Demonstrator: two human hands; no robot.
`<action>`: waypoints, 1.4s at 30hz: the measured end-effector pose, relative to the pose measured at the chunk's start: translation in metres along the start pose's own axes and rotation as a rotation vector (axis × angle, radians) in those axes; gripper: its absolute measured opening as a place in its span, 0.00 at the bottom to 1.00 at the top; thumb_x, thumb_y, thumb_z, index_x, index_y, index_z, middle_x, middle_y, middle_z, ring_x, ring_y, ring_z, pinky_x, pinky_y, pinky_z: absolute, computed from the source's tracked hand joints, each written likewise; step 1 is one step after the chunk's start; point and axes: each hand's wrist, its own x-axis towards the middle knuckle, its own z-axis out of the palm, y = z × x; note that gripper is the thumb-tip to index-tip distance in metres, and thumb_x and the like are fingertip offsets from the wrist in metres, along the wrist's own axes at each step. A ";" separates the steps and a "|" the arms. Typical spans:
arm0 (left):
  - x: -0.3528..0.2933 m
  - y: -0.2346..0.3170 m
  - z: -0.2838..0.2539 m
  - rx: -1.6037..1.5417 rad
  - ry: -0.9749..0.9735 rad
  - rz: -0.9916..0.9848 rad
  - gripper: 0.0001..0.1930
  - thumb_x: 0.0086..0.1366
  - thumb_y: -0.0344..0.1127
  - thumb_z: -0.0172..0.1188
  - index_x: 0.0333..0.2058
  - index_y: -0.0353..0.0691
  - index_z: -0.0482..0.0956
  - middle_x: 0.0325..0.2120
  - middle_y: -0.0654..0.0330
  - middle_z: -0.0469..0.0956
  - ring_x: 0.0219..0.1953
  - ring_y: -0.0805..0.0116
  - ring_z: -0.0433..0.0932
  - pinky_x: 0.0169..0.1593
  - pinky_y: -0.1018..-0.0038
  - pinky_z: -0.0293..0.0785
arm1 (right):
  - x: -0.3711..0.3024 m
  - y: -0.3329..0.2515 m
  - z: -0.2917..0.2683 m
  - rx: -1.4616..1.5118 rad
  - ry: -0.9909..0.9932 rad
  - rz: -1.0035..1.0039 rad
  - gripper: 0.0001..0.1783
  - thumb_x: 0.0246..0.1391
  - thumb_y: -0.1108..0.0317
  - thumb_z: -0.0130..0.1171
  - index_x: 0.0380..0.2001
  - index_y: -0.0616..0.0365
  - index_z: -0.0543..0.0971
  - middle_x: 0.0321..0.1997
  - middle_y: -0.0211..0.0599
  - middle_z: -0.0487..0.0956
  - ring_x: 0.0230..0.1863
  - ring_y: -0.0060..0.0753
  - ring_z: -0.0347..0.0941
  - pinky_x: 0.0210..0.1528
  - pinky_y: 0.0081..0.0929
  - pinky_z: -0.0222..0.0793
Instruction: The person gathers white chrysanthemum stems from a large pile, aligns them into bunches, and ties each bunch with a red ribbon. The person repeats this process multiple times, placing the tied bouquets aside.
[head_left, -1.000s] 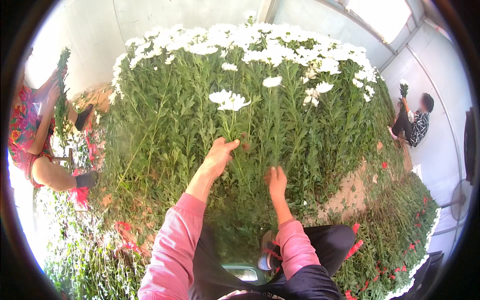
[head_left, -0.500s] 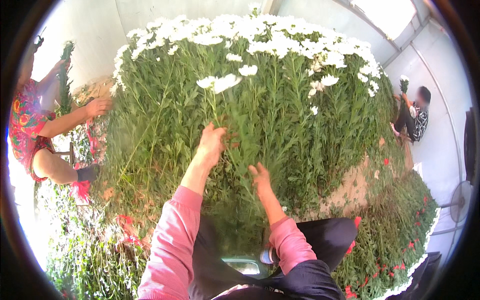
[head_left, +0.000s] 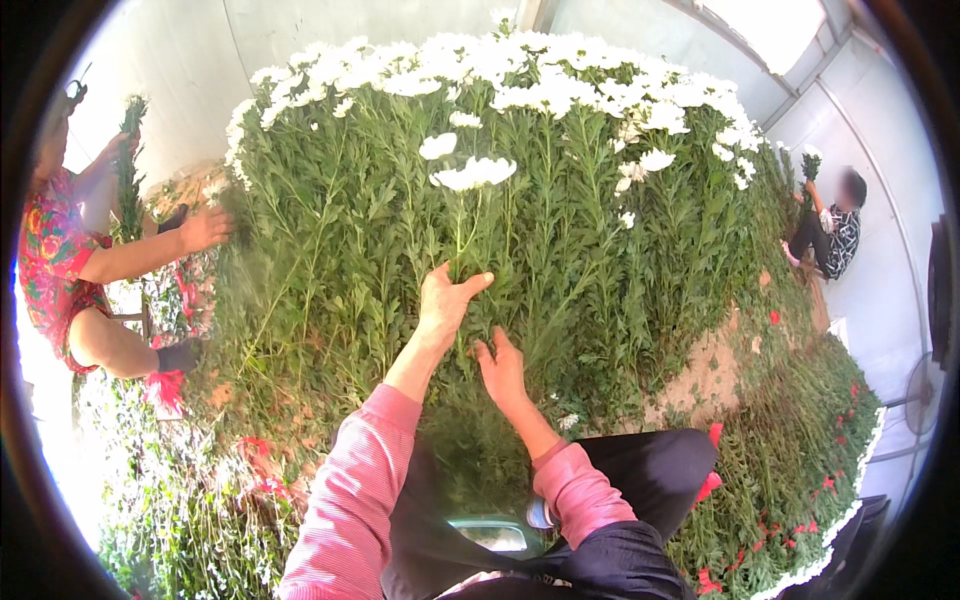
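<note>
My left hand (head_left: pixel 447 302) is closed round the stems of a few white chrysanthemums (head_left: pixel 473 175), held upright in front of the big heap. Its thumb sticks out to the right. Leafy stems hang down below that fist. Lower and a little to the right, my right hand (head_left: pixel 503 372) is beside these hanging stems, thumb and fingers apart; some of its fingertips are lost among the leaves. Behind both hands stands a wide, dense bank of cut chrysanthemums (head_left: pixel 350 200), green stems below and white heads along the top.
On the left a person (head_left: pixel 60 240) in a red floral top reaches to the heap, holding a green bunch. Another person (head_left: pixel 840 230) sits far right with white flowers. Bundles with red ties (head_left: pixel 780 500) lie at lower right. A fan (head_left: pixel 922 400) stands beyond.
My left hand has turned, bringing the chrysanthemums more upright and slightly right. My right hand has moved a little left and closer to the stems. The person on the left now has a white flower by the hand.
</note>
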 end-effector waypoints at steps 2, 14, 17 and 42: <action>0.007 -0.006 -0.004 -0.054 0.033 -0.015 0.14 0.63 0.34 0.68 0.44 0.35 0.79 0.38 0.60 0.83 0.39 0.71 0.80 0.45 0.73 0.77 | -0.003 -0.002 0.000 -0.001 -0.036 0.081 0.28 0.63 0.62 0.58 0.58 0.73 0.70 0.49 0.50 0.82 0.50 0.42 0.79 0.52 0.32 0.70; 0.026 -0.013 -0.020 -0.263 0.202 -0.020 0.39 0.71 0.36 0.56 0.69 0.30 0.42 0.53 0.44 0.75 0.56 0.54 0.75 0.55 0.55 0.74 | -0.003 0.066 0.006 0.249 0.119 0.039 0.19 0.66 0.62 0.56 0.46 0.72 0.74 0.39 0.48 0.80 0.39 0.32 0.71 0.47 0.28 0.68; 0.024 -0.010 -0.014 -0.191 0.252 -0.053 0.39 0.71 0.37 0.57 0.69 0.30 0.42 0.55 0.45 0.73 0.53 0.54 0.77 0.52 0.55 0.79 | -0.011 0.045 0.000 0.107 0.051 0.047 0.18 0.66 0.62 0.56 0.45 0.70 0.74 0.37 0.52 0.80 0.36 0.37 0.71 0.45 0.30 0.68; 0.005 0.015 -0.041 -0.298 0.198 0.068 0.10 0.75 0.40 0.51 0.42 0.38 0.69 0.28 0.59 0.75 0.27 0.69 0.71 0.33 0.67 0.72 | 0.014 0.048 -0.063 0.885 0.259 0.325 0.21 0.66 0.51 0.53 0.50 0.58 0.73 0.30 0.29 0.74 0.29 0.24 0.71 0.30 0.25 0.70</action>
